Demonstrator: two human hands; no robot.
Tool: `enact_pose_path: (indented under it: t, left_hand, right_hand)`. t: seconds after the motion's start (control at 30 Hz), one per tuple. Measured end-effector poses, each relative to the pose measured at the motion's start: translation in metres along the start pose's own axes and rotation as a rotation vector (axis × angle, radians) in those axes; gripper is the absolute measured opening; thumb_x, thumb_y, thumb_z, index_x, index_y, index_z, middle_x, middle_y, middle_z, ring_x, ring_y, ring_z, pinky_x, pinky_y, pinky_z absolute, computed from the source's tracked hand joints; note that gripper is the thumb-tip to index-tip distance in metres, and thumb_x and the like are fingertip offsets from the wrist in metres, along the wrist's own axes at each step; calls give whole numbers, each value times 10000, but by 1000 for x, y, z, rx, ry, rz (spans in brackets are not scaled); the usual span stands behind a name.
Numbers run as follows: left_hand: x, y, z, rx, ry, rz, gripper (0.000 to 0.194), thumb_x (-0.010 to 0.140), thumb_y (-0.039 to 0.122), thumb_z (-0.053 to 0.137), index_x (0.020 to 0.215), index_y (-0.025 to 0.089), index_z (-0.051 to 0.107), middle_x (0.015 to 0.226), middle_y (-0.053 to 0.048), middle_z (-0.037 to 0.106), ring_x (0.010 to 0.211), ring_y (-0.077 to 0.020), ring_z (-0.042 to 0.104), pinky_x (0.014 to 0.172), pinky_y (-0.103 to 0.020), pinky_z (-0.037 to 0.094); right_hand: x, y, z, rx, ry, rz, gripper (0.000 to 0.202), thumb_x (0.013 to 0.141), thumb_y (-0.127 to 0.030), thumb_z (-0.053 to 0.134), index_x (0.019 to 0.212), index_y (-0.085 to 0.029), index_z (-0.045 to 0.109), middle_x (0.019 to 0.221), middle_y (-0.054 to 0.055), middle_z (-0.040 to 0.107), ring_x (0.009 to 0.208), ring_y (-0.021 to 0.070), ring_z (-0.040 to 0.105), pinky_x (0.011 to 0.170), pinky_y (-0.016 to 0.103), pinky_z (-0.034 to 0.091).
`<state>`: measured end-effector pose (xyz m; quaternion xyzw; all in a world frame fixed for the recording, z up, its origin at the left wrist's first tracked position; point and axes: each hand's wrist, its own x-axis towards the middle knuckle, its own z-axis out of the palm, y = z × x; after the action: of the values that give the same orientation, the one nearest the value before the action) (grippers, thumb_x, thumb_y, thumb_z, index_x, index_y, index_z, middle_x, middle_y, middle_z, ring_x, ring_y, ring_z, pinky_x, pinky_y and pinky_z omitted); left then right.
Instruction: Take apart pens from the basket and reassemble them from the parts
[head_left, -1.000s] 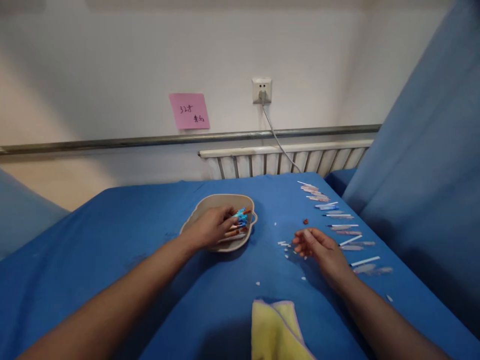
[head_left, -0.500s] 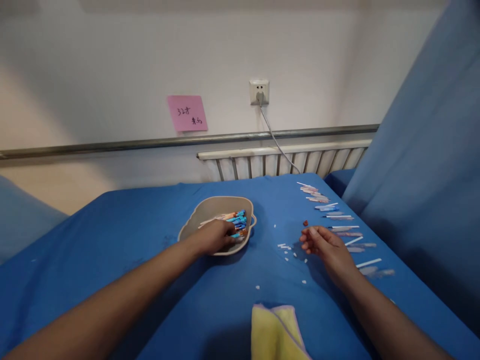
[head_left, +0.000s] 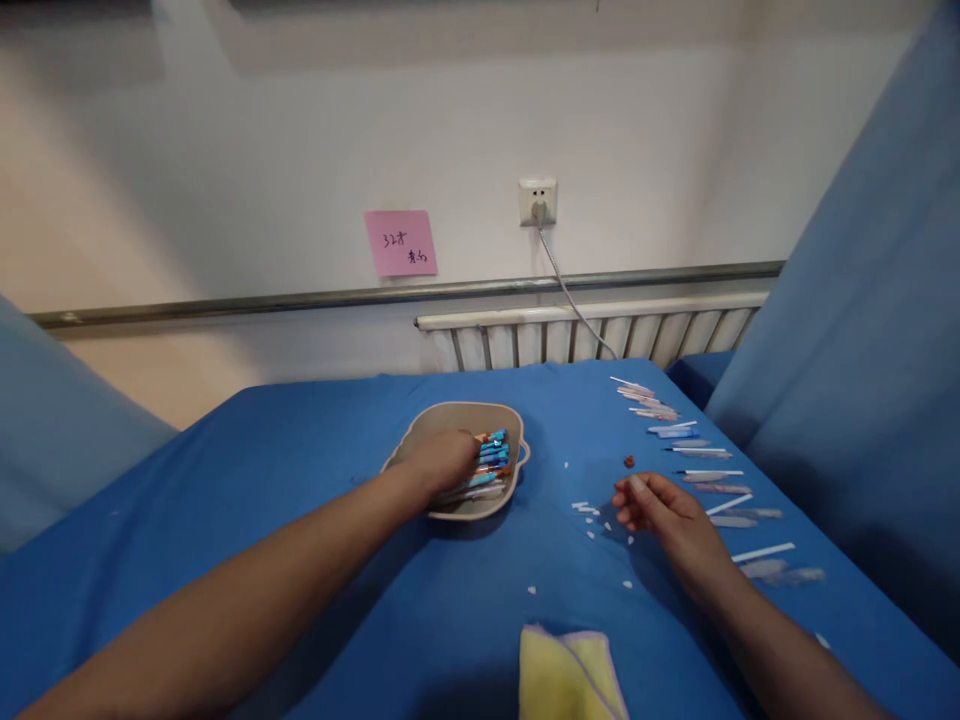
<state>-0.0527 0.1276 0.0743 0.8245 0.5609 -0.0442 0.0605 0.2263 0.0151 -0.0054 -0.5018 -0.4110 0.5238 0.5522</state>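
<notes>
My left hand (head_left: pixel 444 460) is inside the beige basin (head_left: pixel 517 490), its fingers curled down over a bundle of pens (head_left: pixel 491 455) with blue and orange ends. What those fingers grip is hidden under the hand. Over the blue cloth, to the right, my right hand (head_left: pixel 656 503) is closed with thumb and fingers together; anything between them is too small to make out. Just beyond its fingertips lies a small reddish-brown piece (head_left: pixel 628 461). Small white bits (head_left: pixel 589 510) are scattered to the left of this hand.
Rows of thin white sticks and pale tubes (head_left: pixel 705 475) line the right side of the blue-covered bed (head_left: pixel 315 440). A folded yellow cloth (head_left: pixel 570 675) lies at the near edge. Behind are a rail (head_left: pixel 337 298), a plugged-in cable (head_left: pixel 566 285) and blue curtains (head_left: pixel 832 330).
My left hand has lifted slightly and shifted within the basin, uncovering more of the pens. My right hand keeps nearly the same place and pose. The whole view has shifted a little.
</notes>
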Motion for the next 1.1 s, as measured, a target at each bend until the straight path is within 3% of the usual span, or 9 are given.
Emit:
enact_pose_path:
  t: [0.2,0.4,0.53,0.67,0.77,0.83,0.93,1.1]
  left_hand:
    - [-4,7,0,28,50,12,182,747,271,571,768,133,689,853,-189,699,779,-309,639,706,-391,446]
    - [-11,9,-18,14,132,15,332,854,385,417,920,122,609,814,-158,682,718,-278,626,655,-346,428]
    - [-29,30,-27,-57,175,95,300,906,356,316,947,185,559,859,-76,663,758,-214,601,682,-292,405]
    - [-63,70,-8,-354,81,318,225,902,343,364,906,205,543,814,-24,622,721,-167,557,662,-256,393]
    - [-83,97,17,-520,-36,349,206,903,314,373,908,204,547,755,-3,601,665,-147,534,618,-241,388]
    - [-87,107,30,-620,-37,347,206,901,305,391,984,198,547,780,-9,612,700,-151,549,637,-242,397]
    - [-83,114,42,-729,-23,357,224,899,319,415,1029,200,554,861,-25,639,776,-162,575,688,-248,413]
    - [-76,108,52,-705,-19,336,265,906,341,385,849,197,601,767,-16,633,711,-157,565,650,-238,407]
  right_hand:
    - [-2,-1,5,-48,-22,-33,411,750,-563,601,815,-159,643,732,52,660,599,146,574,556,267,438]
    - [-1,5,12,-49,-63,-59,413,736,-574,604,800,-167,638,716,49,661,578,148,580,529,261,437]
    - [-4,3,17,-54,-107,-70,400,752,-565,589,829,-174,619,724,41,658,581,141,589,541,259,449]
    - [-13,-7,22,22,-184,-76,406,768,-563,566,911,-183,575,706,10,633,546,122,573,506,241,440]
    - [-18,-11,26,-19,-197,-56,372,769,-554,566,825,-187,546,570,-47,561,432,85,486,433,210,380]
    - [-19,-9,29,-74,-192,-45,366,764,-547,575,729,-188,516,509,-67,519,390,68,437,408,198,343]
    - [-21,-2,34,-111,-215,-33,374,755,-546,585,680,-191,493,485,-74,506,383,65,423,406,197,326]
    - [-23,8,39,-138,-253,-20,369,738,-535,609,662,-195,490,507,-66,518,406,74,444,428,205,344]
